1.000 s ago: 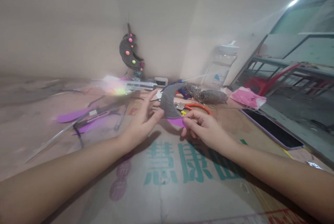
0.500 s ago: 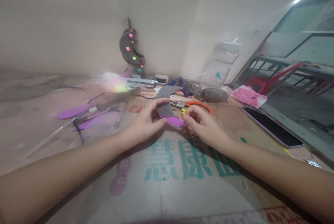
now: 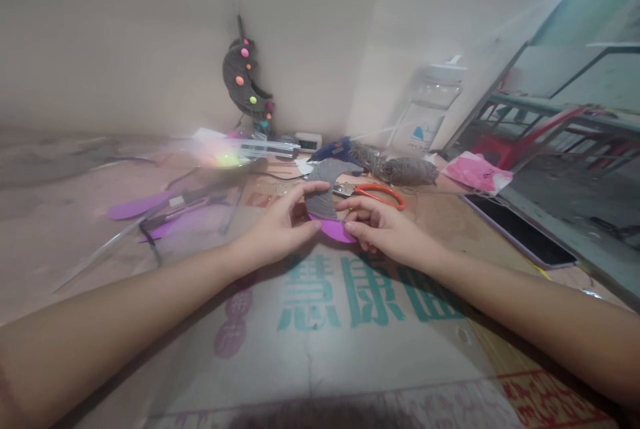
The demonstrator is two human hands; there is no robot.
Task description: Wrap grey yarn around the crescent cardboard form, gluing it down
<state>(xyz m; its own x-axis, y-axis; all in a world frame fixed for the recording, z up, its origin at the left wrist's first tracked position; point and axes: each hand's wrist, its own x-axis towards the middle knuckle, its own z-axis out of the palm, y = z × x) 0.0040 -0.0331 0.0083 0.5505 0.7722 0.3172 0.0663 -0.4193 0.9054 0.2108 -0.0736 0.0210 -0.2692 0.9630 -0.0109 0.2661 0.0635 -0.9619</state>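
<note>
Both my hands hold a curved crescent piece (image 3: 326, 197) low over the cardboard sheet (image 3: 350, 329). Most of the crescent is wrapped in grey yarn, and its near end is bare purple. My left hand (image 3: 280, 229) pinches its left edge between thumb and fingers. My right hand (image 3: 380, 226) grips the purple end with closed fingers. Just behind the crescent lie orange-handled scissors (image 3: 377, 192) and a bundle of grey yarn (image 3: 400, 169).
A finished grey crescent with coloured pompoms (image 3: 243, 79) leans in the wall corner. Purple cut-outs (image 3: 143, 206) and a blurred tool lie at left. A glue gun (image 3: 333, 149), a clear jar (image 3: 425, 112), a pink bag (image 3: 477, 172) and a phone (image 3: 520, 229) lie at the right.
My left hand has closed onto the crescent, which was held by the right hand alone. The crescent has been lowered and tilted flatter toward the cardboard.
</note>
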